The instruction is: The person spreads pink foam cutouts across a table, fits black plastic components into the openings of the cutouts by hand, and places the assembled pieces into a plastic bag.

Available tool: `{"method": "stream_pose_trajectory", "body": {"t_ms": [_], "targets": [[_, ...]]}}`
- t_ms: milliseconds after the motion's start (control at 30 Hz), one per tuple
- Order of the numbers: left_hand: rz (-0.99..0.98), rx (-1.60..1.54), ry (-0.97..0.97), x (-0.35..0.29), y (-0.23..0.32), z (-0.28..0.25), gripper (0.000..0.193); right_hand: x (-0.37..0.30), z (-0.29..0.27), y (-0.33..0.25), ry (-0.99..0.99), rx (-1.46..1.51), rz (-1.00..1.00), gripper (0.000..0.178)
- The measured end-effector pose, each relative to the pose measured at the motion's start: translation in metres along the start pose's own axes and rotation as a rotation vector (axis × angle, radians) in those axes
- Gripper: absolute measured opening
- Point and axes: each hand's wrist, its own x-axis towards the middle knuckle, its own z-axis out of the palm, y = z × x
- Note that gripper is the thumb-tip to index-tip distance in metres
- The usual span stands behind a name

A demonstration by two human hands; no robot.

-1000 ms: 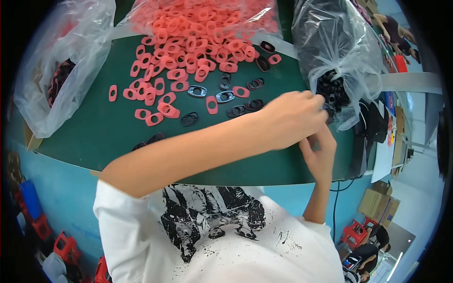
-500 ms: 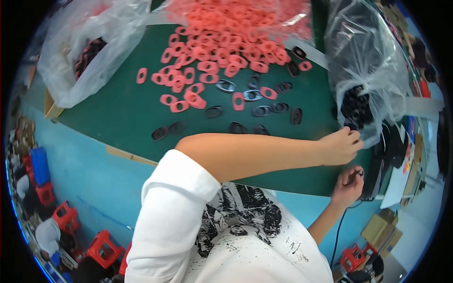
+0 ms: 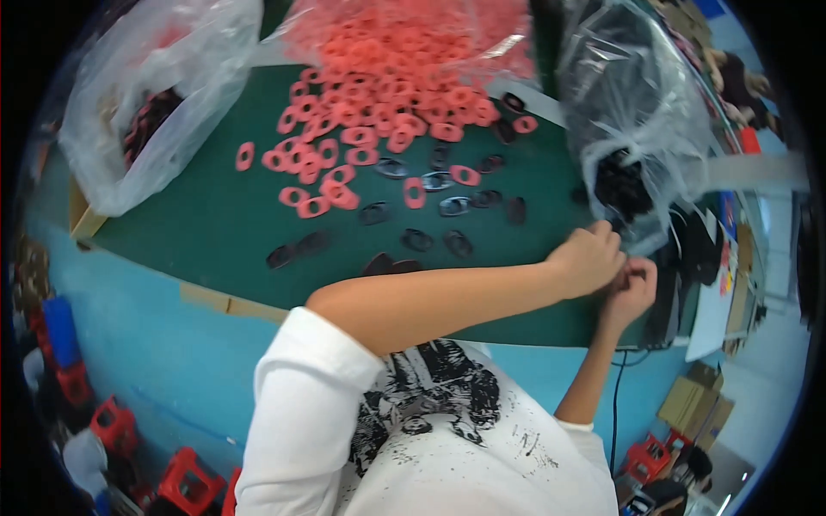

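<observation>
The person's left forearm reaches across the tabletop (image 3: 215, 245), and the left hand (image 3: 587, 261) is at the lower end of a clear plastic bag (image 3: 641, 103) with a clump of black parts (image 3: 621, 185) at its mouth. The right hand (image 3: 633, 291) is just beside it, fingers curled. The fingers of both hands are bent, but the view is blurred and small there, so it cannot be told whether either grip is together, apart or clamped on a part. Loose black oval pieces (image 3: 417, 240) lie scattered to the left of the hands (two of them right beside the forearm). Beyond these, a heap of pink ring-shaped pieces (image 3: 370, 95) spreads from another clear bag (image 3: 499, 39). At the far left, a cloudy plastic bag (image 3: 206, 95) has dark and reddish contents.
</observation>
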Motion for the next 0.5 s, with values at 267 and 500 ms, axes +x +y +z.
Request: {"method": "stream_pose_trajectory", "body": {"t_ms": [267, 500], "targets": [[0.071, 0.005, 0.047, -0.021, 0.000, -0.011, 0.016, 0.032, 0.057, -0.052, -0.122, 0.230, 0.075, 0.025], [0.042, 0.027, 0.046, -0.027, -0.021, -0.021, 0.017, 0.068, 0.107, -0.093, -0.452, 0.217, 0.034, 0.015]]}}
